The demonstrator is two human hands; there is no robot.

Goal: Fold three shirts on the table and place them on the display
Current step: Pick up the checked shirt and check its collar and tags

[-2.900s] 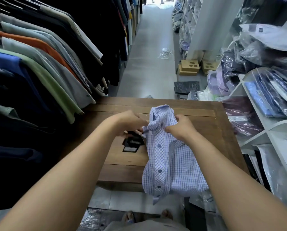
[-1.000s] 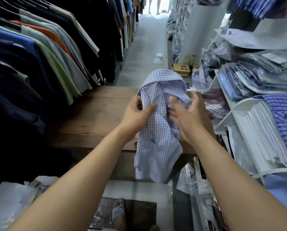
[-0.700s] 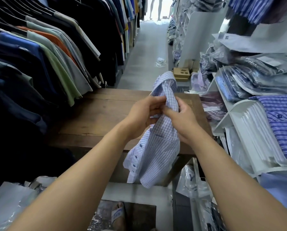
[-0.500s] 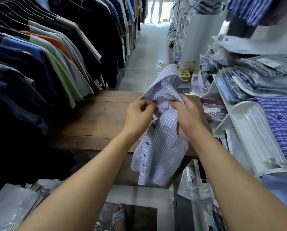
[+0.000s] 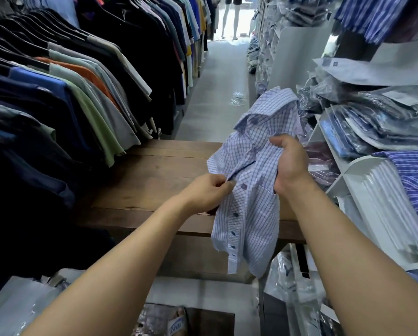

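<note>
Above the table's right near edge we hold the checked shirt aloft — left hand pinching its placket, right hand gripping the bunched cloth; its hem overhangs the edge, fingertips hidden.

Head view looks down, close over table

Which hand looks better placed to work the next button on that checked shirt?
Probably the left hand: it pinches the checked shirt at the front edge, right beside a button. The right hand grips bunched cloth higher up, carrying the weight.
</note>
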